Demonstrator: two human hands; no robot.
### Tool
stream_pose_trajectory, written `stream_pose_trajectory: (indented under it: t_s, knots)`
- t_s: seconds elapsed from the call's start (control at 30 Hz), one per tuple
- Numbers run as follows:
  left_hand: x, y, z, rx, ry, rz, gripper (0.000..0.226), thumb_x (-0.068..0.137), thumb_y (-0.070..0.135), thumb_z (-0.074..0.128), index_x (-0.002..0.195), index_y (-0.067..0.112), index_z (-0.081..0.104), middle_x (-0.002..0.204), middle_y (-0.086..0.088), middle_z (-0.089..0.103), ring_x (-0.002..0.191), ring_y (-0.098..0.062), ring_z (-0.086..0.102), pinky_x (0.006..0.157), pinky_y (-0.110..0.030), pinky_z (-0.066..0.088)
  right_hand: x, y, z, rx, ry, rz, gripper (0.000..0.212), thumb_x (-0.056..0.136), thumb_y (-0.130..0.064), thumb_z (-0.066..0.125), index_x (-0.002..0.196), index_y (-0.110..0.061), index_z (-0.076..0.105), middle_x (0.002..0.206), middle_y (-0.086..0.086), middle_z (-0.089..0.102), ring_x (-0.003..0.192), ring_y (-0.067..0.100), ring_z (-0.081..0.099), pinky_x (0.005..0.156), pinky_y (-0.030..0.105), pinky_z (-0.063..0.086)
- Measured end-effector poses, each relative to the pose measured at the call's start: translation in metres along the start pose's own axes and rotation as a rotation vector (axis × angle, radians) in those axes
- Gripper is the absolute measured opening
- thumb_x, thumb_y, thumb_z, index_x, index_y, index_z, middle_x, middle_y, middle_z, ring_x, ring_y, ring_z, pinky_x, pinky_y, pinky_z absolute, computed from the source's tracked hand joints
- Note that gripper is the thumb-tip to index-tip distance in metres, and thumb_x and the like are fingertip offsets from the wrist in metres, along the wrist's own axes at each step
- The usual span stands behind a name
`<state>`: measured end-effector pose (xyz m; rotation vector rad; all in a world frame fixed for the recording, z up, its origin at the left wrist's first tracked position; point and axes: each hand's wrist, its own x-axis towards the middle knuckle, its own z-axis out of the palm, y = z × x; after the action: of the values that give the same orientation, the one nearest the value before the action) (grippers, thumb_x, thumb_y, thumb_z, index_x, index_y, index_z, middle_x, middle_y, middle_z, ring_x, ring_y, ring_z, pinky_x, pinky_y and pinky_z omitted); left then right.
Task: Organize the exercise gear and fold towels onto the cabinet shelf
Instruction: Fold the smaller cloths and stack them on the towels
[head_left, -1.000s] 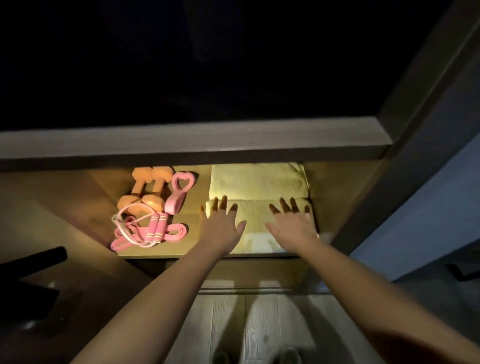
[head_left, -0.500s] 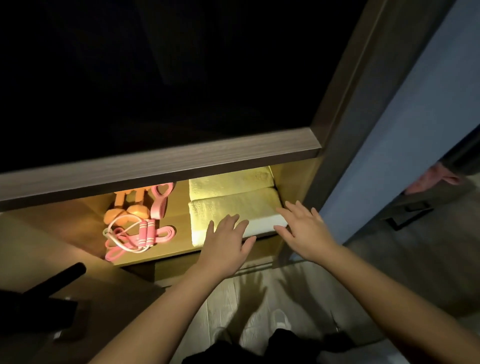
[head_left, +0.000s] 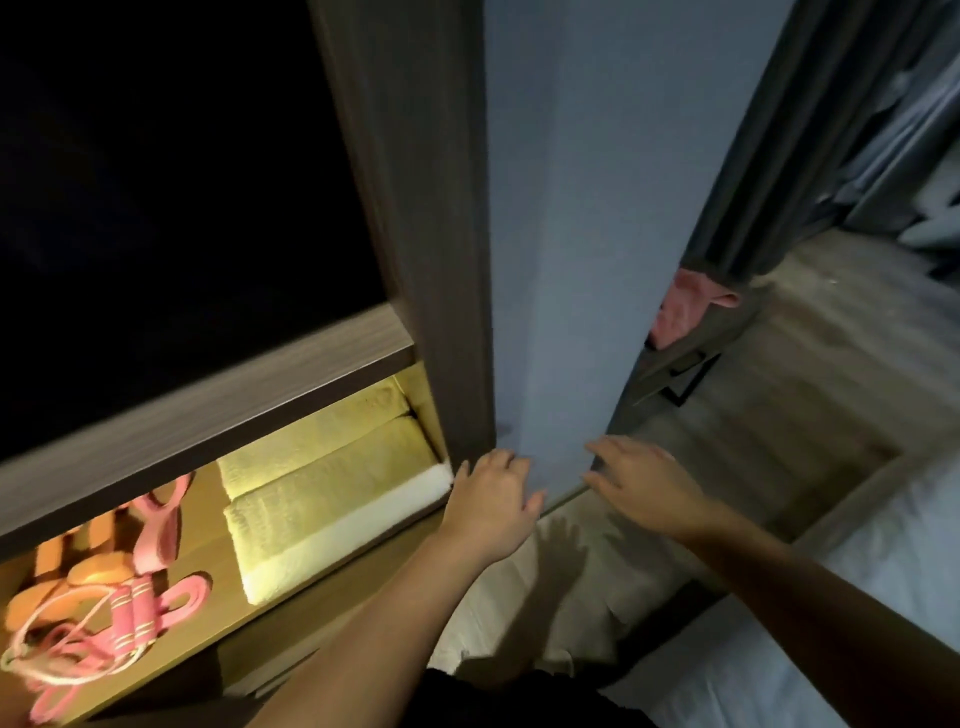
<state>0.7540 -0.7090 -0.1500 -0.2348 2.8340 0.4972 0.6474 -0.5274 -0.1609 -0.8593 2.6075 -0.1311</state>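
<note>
Two folded pale towels lie on the lit cabinet shelf (head_left: 322, 590): the front towel (head_left: 332, 512) near the shelf edge and the rear towel (head_left: 317, 434) behind it. To their left sit orange dumbbells (head_left: 78, 569), a pink jump rope (head_left: 122, 613) and a pink resistance band (head_left: 158, 525). My left hand (head_left: 491, 506) hovers open just right of the front towel, off the shelf, fingers spread. My right hand (head_left: 641, 483) hangs open further right, in front of the blue wall, holding nothing.
A dark wooden cabinet post (head_left: 415, 234) stands right of the shelf, with the blue wall (head_left: 571, 234) beside it. A pink cloth (head_left: 683, 309) hangs by a grey curtain (head_left: 810, 135). A white bed (head_left: 852, 613) fills the lower right; wood floor (head_left: 831, 374) lies beyond.
Both hands have come off the front towel and moved right, clear of the shelf. The view has swung right toward the wall and bed. The towels stay in place.
</note>
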Motion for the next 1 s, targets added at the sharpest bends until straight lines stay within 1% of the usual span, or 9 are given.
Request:
stream_pose_trajectory:
  t_s: [0.07,0.2,0.3,0.37,0.43,0.5,0.6,0.7,1.0]
  knots:
    - [0.022,0.027,0.001,-0.029,-0.019,0.052,0.050,0.099,0.045,0.040,0.143,0.021,0.041,0.145,-0.002,0.043,0.134,-0.023,0.038,0.111,-0.043,0.030,-0.001,0.036,-0.004,0.029,-0.014,0.046,0.052,0.101,-0.049,0.037,0.147,-0.025,0.038,0.153,0.001,0.039,0.138,0.020,0.039,0.112,0.034,0.031]
    - [0.062,0.071,0.006,-0.046,-0.050,0.121,0.051,0.099,0.043,0.041,0.145,0.022,0.040,0.145,-0.001,0.043,0.133,-0.022,0.039,0.108,-0.037,0.031,-0.005,0.096,-0.010,0.082,-0.050,0.146,0.053,0.101,-0.050,0.034,0.148,-0.025,0.037,0.152,0.001,0.040,0.138,0.020,0.039,0.113,0.036,0.029]
    - [0.097,0.100,0.008,-0.026,-0.075,0.154,0.052,0.099,0.043,0.041,0.147,0.023,0.038,0.148,0.000,0.041,0.135,-0.021,0.037,0.108,-0.037,0.030,-0.007,0.135,-0.010,0.108,0.010,0.232,0.047,0.101,-0.048,0.037,0.140,-0.022,0.045,0.140,0.003,0.053,0.127,0.020,0.047,0.104,0.031,0.035]
    - [0.122,0.118,0.009,-0.009,-0.087,0.187,0.051,0.099,0.041,0.042,0.147,0.021,0.038,0.148,-0.002,0.040,0.135,-0.022,0.037,0.109,-0.037,0.030,-0.006,0.157,-0.012,0.143,0.007,0.298,0.043,0.100,-0.048,0.038,0.132,-0.022,0.050,0.132,0.005,0.057,0.119,0.023,0.052,0.097,0.033,0.040]
    - [0.148,0.134,0.009,0.007,-0.112,0.219,0.051,0.099,0.040,0.043,0.146,0.020,0.039,0.149,-0.004,0.039,0.136,-0.023,0.036,0.111,-0.037,0.030,-0.003,0.178,-0.014,0.166,-0.010,0.336,0.045,0.100,-0.050,0.035,0.132,-0.023,0.050,0.133,0.004,0.054,0.119,0.024,0.052,0.100,0.040,0.041]
    - [0.176,0.149,0.009,0.014,-0.136,0.249,0.052,0.100,0.041,0.042,0.147,0.018,0.038,0.151,-0.006,0.037,0.138,-0.024,0.034,0.112,-0.039,0.030,0.002,0.199,-0.017,0.193,0.006,0.365,0.044,0.100,-0.053,0.033,0.132,-0.026,0.049,0.137,0.003,0.050,0.119,0.023,0.052,0.100,0.042,0.039]
    - [0.223,0.170,0.010,0.035,-0.158,0.301,0.054,0.100,0.042,0.042,0.147,0.016,0.038,0.152,-0.008,0.036,0.138,-0.025,0.034,0.112,-0.040,0.032,0.021,0.230,-0.023,0.210,0.041,0.427,0.046,0.100,-0.053,0.034,0.138,-0.029,0.044,0.145,-0.001,0.043,0.125,0.022,0.049,0.102,0.042,0.037]
    - [0.272,0.190,0.008,0.069,-0.196,0.338,0.055,0.100,0.043,0.042,0.147,0.016,0.037,0.152,-0.008,0.036,0.137,-0.026,0.036,0.110,-0.040,0.035,0.046,0.260,-0.034,0.221,0.047,0.469,0.050,0.100,-0.053,0.034,0.143,-0.029,0.039,0.148,-0.001,0.041,0.130,0.022,0.046,0.105,0.041,0.035]
    - [0.373,0.233,0.007,0.062,-0.217,0.331,0.053,0.099,0.041,0.045,0.146,0.019,0.039,0.148,-0.005,0.041,0.133,-0.026,0.040,0.108,-0.040,0.035,0.108,0.337,-0.073,0.197,0.041,0.509,0.052,0.099,-0.051,0.038,0.145,-0.026,0.038,0.150,0.002,0.041,0.134,0.025,0.043,0.110,0.041,0.032]
